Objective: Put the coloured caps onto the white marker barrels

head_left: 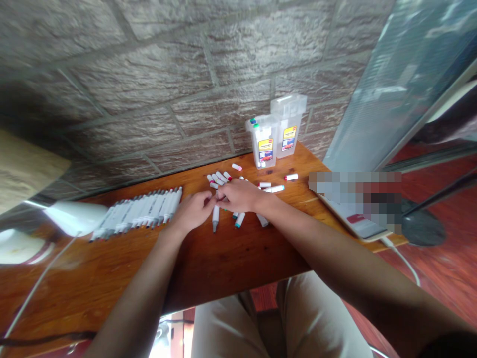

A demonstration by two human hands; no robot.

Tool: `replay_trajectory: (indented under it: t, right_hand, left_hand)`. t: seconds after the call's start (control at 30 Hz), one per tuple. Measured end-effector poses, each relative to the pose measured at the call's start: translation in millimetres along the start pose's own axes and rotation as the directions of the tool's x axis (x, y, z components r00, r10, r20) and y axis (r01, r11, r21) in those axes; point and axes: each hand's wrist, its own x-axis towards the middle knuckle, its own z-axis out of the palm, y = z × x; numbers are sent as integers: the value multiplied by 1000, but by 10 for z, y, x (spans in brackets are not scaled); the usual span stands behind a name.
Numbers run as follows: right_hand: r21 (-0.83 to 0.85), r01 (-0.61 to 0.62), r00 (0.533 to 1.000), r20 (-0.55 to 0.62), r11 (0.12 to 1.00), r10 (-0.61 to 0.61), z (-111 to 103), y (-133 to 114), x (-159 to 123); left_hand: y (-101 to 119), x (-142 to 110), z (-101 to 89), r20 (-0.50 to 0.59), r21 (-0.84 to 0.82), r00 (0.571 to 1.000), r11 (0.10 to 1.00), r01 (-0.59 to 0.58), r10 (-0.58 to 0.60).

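Note:
My left hand [194, 211] and my right hand [238, 195] meet over the middle of the wooden table, fingers closed and pinched together. At their fingertips is the upper end of a white marker [215, 219], its grey tapered end pointing down toward me. The fingers hide that upper end. Just beyond them lies a small row of white caps with pink and red ends [219, 177]. Under and beside my right hand are loose markers, among them a teal-ended one [240, 220] and another white one [262, 220]; my right forearm partly covers this group.
A slanted row of several white markers [137, 211] lies to the left, beside a white lamp [76, 218]. Two clear plastic cases [265, 144] stand by the stone wall. A red-ended piece [291, 177] lies right of them. A laptop [350, 211] occupies the right edge.

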Motion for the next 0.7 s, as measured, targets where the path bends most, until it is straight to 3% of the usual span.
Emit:
replay_trajectory:
  t: [0.7]
  right_hand:
    - [5, 7, 1000, -14, 1000, -7, 8, 5, -8]
  left_hand:
    - [-6, -5, -2, -10, 21, 1000, 1000, -2, 2]
